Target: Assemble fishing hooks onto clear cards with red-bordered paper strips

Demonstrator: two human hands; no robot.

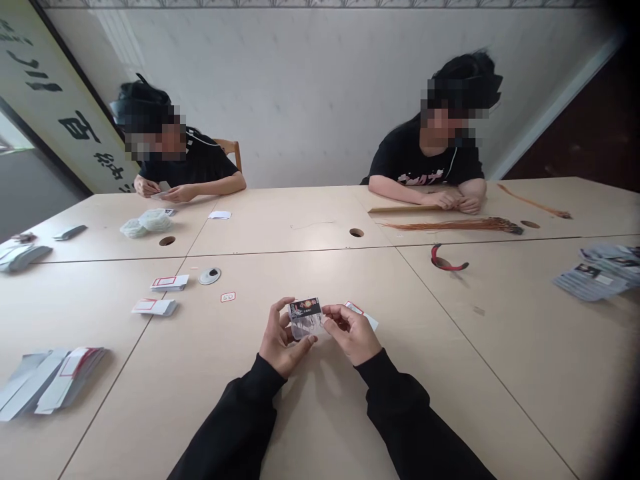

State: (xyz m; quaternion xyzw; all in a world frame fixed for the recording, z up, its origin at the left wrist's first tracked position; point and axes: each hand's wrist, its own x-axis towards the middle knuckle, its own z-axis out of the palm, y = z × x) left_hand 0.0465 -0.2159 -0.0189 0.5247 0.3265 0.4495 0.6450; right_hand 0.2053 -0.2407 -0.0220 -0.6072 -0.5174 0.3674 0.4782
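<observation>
Thin, glossy black-and-silver printed card [305,319] at lower centre of frame, judged light, fairly stiff and slippery, best taken by its edges, pinched between curled fingers of left hand [283,340] and right hand [353,333].

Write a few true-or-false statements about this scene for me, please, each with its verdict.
The left hand and right hand hold a small printed card: true.
Both co-workers are standing: false, the person at left and the person at right sit at the table.
A stack of leaflets lies to the right of the hands: true.
The table has no holes: false, it has round holes.
</observation>
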